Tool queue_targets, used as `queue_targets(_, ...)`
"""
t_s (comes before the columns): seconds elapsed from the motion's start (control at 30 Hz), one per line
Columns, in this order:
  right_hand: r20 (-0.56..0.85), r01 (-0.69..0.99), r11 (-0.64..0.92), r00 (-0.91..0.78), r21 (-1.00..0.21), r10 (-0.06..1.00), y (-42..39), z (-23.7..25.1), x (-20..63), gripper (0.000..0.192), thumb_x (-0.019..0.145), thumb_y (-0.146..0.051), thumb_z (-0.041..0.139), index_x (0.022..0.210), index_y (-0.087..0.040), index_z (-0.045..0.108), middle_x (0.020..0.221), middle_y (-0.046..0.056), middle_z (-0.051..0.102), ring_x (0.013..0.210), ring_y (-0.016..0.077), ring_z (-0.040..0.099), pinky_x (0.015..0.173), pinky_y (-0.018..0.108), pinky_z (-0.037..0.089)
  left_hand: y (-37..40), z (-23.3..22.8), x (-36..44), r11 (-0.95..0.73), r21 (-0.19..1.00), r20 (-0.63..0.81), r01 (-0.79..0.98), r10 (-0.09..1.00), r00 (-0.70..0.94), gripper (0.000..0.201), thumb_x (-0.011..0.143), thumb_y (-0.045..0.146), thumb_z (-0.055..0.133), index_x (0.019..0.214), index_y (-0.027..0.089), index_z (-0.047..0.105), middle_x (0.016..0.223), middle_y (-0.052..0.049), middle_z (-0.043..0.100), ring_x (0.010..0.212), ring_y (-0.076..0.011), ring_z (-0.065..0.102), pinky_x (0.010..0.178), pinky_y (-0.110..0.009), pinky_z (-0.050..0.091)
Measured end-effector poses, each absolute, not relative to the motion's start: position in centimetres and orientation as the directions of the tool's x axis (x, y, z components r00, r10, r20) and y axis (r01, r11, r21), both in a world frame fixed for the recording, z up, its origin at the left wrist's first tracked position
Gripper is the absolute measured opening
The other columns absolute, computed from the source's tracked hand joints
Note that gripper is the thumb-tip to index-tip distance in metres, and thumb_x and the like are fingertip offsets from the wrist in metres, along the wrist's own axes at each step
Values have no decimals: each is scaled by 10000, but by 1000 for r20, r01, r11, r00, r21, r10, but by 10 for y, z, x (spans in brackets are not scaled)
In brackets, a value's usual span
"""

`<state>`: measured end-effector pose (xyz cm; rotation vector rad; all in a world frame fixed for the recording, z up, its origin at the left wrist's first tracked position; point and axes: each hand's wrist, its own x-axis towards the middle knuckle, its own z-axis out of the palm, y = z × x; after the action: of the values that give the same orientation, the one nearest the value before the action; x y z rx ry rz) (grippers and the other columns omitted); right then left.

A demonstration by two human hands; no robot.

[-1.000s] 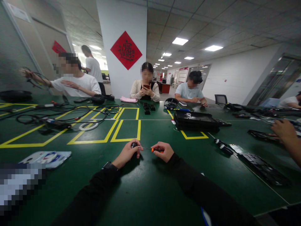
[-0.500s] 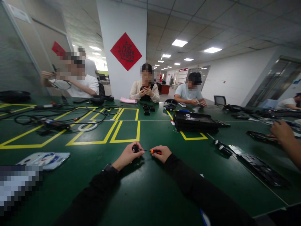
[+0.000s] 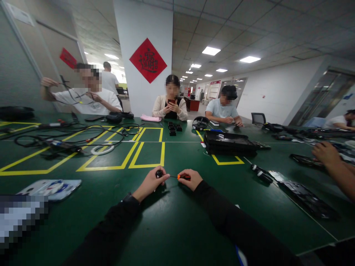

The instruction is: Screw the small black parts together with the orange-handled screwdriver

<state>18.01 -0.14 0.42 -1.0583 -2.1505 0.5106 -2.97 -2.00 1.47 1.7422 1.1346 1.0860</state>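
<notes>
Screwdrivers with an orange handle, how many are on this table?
1: the screwdriver in the right hand, tip against the small black part held by the left hand. Others may hide among the far cables.

A small part (image 3: 159,173) sits in the left hand's fingers (image 3: 163,178). The screwdriver (image 3: 181,177) lies just right of them. The tray (image 3: 230,142) rests on the table (image 3: 172,221), far behind, to the right.

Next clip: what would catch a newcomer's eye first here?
The red diamond poster on the white pillar stands out at top centre. Below, on the green table, the left hand pinches a small black part while the right hand holds an orange-handled screwdriver to it.
</notes>
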Motion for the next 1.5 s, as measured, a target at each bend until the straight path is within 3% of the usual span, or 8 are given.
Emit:
queue_targets(0.13,386,466,564,-425,-682,818,-3,4,179,236,684,-249,617,897,-150,596,825,33,618,741,127,567,696,239,441,-20,15,-30,-305,907,242,289,941,236,261,712,415,555,758,172,472,546,55,498,484,-93,498,515,-207,380)
queue_targets(0.33,420,538,642,-487,-546,765,-3,9,178,111,752,-202,536,765,-147,631,797,48,615,802,149,541,764,284,405,-20,15,-31,-322,902,259,286,936,236,246,716,399,558,756,170,477,527,55,503,490,-94,490,527,-210,379)
queue_targets(0.53,405,500,586,-429,-637,807,-3,5,179,240,675,-220,628,900,-155,581,835,28,602,775,135,550,716,257,427,-21,15,-32,-324,897,260,301,937,233,247,720,404,552,757,171,480,525,54,502,490,-95,491,524,-208,375)
queue_targets(0.7,376,568,603,-475,-560,796,-1,8,179,145,786,-197,489,775,-152,626,800,45,612,801,145,538,765,289,398,-20,16,-32,-323,900,259,293,936,237,251,706,399,570,757,173,474,552,53,505,499,-95,498,533,-212,383)
queue_targets(0.87,391,543,585,-438,-603,810,-2,4,179,218,660,-205,636,870,-164,596,842,31,606,811,154,537,719,273,419,-20,16,-32,-333,900,272,283,933,235,253,691,384,588,761,169,475,584,48,510,504,-91,503,530,-211,383)
queue_targets(1.13,404,533,598,-444,-598,800,-2,4,179,118,731,-213,559,823,-178,623,811,28,628,797,148,549,750,280,412,-21,18,-32,-324,908,260,266,933,248,264,676,382,601,762,167,474,585,47,514,522,-97,511,537,-217,387)
queue_targets(1.3,401,520,560,-393,-645,828,-4,5,179,300,652,-235,638,939,-167,582,828,28,622,779,144,561,722,268,422,-19,16,-31,-326,899,259,291,934,247,278,669,397,601,756,167,472,597,48,511,519,-97,509,543,-224,392)
queue_targets(1.5,395,556,596,-448,-580,802,-6,9,179,180,718,-245,587,880,-183,635,859,39,640,837,168,544,758,288,406,-22,19,-30,-330,891,260,313,934,246,274,678,402,588,768,169,477,599,42,509,531,-102,510,561,-232,395)
